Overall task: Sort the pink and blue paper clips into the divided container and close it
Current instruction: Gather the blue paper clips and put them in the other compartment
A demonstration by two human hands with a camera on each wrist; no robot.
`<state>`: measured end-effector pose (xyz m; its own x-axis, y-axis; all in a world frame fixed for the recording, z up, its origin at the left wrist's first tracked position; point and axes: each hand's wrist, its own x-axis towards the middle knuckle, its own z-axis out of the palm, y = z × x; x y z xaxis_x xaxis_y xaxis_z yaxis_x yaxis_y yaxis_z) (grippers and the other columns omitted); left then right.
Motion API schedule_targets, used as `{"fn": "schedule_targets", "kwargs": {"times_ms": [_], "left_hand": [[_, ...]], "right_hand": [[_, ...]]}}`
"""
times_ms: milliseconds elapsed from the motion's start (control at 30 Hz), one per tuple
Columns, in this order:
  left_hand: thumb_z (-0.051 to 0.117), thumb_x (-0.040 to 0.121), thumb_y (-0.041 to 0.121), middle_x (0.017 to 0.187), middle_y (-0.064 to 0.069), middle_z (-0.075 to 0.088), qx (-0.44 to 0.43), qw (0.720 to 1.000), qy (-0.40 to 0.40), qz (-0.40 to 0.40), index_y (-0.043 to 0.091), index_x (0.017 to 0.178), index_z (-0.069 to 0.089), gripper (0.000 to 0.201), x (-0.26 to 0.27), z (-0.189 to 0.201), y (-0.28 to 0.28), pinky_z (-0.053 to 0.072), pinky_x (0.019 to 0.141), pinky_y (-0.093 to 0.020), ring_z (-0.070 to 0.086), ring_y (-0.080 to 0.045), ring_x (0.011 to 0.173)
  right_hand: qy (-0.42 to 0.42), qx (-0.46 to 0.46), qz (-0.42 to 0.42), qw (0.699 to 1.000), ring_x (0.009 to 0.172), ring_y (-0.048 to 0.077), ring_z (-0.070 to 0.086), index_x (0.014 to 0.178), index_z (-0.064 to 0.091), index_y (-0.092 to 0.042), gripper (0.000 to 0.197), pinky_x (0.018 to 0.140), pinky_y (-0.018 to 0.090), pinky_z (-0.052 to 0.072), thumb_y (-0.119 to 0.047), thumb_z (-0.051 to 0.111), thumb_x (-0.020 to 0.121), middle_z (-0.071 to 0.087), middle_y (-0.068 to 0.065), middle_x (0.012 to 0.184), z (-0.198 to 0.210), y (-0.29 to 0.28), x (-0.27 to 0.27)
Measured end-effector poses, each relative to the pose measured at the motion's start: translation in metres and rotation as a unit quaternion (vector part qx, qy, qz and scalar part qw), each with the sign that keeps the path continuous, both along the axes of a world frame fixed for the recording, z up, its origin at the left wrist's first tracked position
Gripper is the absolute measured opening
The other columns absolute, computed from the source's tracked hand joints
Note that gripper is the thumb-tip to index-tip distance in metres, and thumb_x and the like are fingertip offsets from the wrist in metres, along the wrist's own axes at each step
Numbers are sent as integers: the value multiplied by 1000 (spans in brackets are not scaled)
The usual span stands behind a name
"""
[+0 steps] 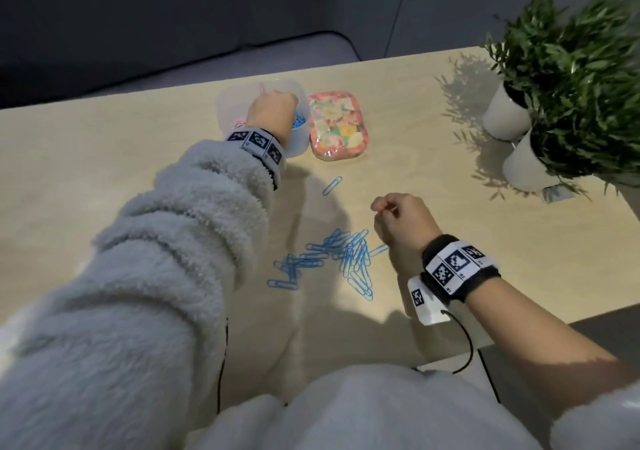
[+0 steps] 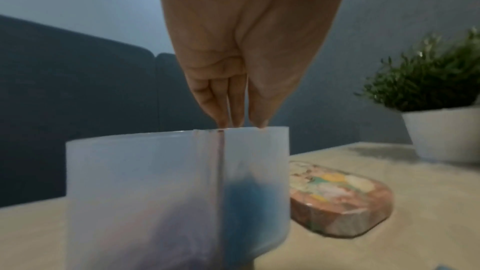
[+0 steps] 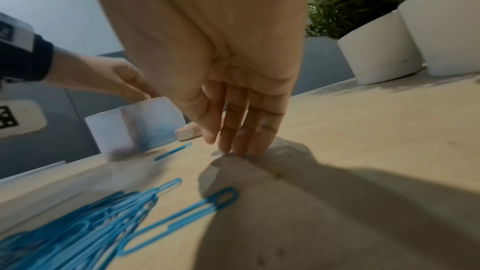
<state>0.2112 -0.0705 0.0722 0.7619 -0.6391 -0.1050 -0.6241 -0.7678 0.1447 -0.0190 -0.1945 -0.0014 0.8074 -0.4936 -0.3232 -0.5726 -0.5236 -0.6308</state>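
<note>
A translucent divided container [image 1: 300,144] stands at the far middle of the table, with pink clips [image 1: 239,124] in its left half and blue clips [image 1: 300,121] in its right half. My left hand [image 1: 268,93] hovers over it, fingertips bunched above the divider [image 2: 221,171] and pinching a pink paper clip [image 1: 262,87]. The floral lid [image 1: 337,125] lies just right of the container. A pile of blue paper clips [image 1: 332,262] lies near me, and a single blue clip [image 1: 332,185] lies farther out. My right hand [image 1: 379,207] is right of the pile, fingertips [image 3: 240,151] touching the bare table and holding nothing.
Two potted plants in white pots [image 1: 505,113] [image 1: 526,165] stand at the right of the wooden table [image 1: 104,144]. The table's far edge runs just behind the container. A dark sofa lies beyond it.
</note>
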Motion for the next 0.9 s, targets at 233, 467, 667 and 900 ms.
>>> {"fn": "schedule_targets", "kwargs": {"times_ms": [233,467,667,900], "left_hand": [[54,88,13,104,-12,65,-109,989,68,-70,10,103,67,20,-74,-22,48,44,85,-38,58,-32,100],[84,62,19,101,-2,47,-42,961,275,-3,12,110,60,54,-128,-53,137,42,74,-19,51,-13,83],[73,76,13,89,0,49,-115,961,249,15,9,99,65,25,-162,-70,130,48,79,-29,50,-12,77],[81,63,35,124,-10,45,-78,979,191,-12,15,130,46,79,-173,-71,128,36,100,-35,43,-26,114]], "right_hand": [[-35,-93,135,986,114,32,52,113,63,-6,30,97,35,42,-7,48,88,62,16,119,0,18,33],[22,-181,288,940,119,37,44,125,53,-3,36,97,46,43,-14,39,94,49,17,129,0,40,57],[-6,-169,360,918,109,33,46,114,59,-12,28,90,43,40,-14,48,89,52,13,118,-2,65,9],[102,-168,236,952,114,29,42,130,42,-17,96,96,41,41,-68,72,55,45,10,125,24,13,-52]]}}
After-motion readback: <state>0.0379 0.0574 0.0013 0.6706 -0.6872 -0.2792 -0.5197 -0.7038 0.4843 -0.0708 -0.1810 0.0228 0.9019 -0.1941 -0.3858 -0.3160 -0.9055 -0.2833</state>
